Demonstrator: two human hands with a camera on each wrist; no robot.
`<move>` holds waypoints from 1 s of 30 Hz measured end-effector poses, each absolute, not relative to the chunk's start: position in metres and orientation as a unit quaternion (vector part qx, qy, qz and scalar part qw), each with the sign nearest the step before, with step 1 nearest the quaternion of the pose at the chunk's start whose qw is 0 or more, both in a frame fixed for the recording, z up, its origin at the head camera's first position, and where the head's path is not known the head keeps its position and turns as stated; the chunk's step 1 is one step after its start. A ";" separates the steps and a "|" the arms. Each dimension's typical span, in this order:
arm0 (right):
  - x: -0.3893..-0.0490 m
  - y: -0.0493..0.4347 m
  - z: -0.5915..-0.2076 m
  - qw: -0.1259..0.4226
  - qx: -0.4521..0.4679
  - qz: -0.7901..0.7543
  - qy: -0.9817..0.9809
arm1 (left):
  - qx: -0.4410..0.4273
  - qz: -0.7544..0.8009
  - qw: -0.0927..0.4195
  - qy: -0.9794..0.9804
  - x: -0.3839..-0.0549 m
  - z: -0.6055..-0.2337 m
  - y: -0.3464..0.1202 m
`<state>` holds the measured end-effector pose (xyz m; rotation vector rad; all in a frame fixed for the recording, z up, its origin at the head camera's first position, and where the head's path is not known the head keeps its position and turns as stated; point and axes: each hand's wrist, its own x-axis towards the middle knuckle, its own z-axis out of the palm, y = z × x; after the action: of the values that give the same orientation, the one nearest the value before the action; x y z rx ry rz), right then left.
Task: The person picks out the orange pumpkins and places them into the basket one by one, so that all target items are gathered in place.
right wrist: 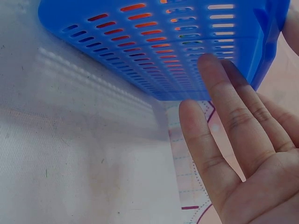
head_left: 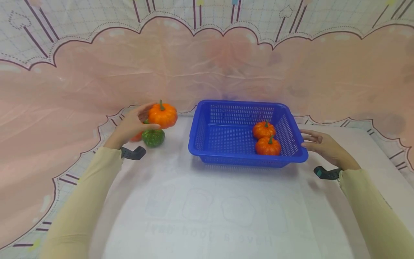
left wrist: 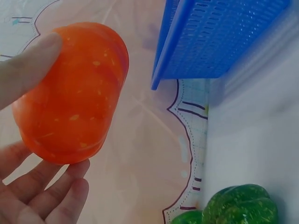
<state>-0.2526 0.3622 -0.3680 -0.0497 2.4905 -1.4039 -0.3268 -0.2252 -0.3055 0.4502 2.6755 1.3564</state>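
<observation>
My left hand (head_left: 130,124) holds an orange toy pumpkin (head_left: 162,116) with a green stem between thumb and fingers, raised left of the blue basket (head_left: 207,158). In the left wrist view the thumb presses one side of that pumpkin (left wrist: 74,93) and the fingertips support the other. Just below it sits a dark green pumpkin (head_left: 153,138), and another orange one (head_left: 137,137) is mostly hidden behind the hand. At the basket's right side is my right hand (head_left: 325,145), its fingers (right wrist: 238,116) extended along the slotted outer wall and its thumb by the rim.
Two orange pumpkins, one farther back (head_left: 263,130) and one nearer (head_left: 268,146), lie in the right part of the basket. A white cloth (head_left: 207,208) with faint printing covers the table. Behind rises a pink patterned cloth backdrop (head_left: 129,72).
</observation>
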 end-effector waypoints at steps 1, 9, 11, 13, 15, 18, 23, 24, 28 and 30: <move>-0.253 0.362 -0.368 0.141 -0.018 -0.486 0.862 | 0.150 0.445 0.058 0.881 -0.328 -0.304 -0.224; -0.252 0.360 -0.364 0.141 -0.014 -0.489 0.860 | 0.161 0.413 0.071 0.894 -0.333 -0.295 -0.210; -0.252 0.360 -0.363 0.142 -0.013 -0.489 0.861 | 0.163 0.409 0.077 0.895 -0.334 -0.293 -0.207; -0.252 0.360 -0.363 0.142 -0.013 -0.488 0.861 | 0.169 0.413 0.083 0.891 -0.335 -0.292 -0.203; -0.251 0.360 -0.363 0.142 -0.014 -0.485 0.863 | 0.179 0.419 0.084 0.886 -0.338 -0.291 -0.200; -0.251 0.360 -0.363 0.141 -0.017 -0.486 0.862 | 0.188 0.433 0.091 0.877 -0.341 -0.290 -0.193; -0.250 0.360 -0.363 0.144 -0.016 -0.489 0.860 | 0.200 0.439 0.110 0.869 -0.348 -0.291 -0.182; -0.250 0.360 -0.363 0.144 -0.016 -0.489 0.860 | 0.203 0.440 0.115 0.867 -0.350 -0.292 -0.180; -0.250 0.359 -0.363 0.143 -0.014 -0.486 0.862 | 0.220 0.442 0.123 0.861 -0.357 -0.293 -0.171; -0.250 0.360 -0.363 0.143 -0.013 -0.487 0.861 | 0.231 0.445 0.122 0.857 -0.360 -0.294 -0.166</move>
<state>-0.2500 0.3595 -0.3635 -0.0386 2.4834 -1.4052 -0.3596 -0.1663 -0.2938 0.6748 2.4997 1.2985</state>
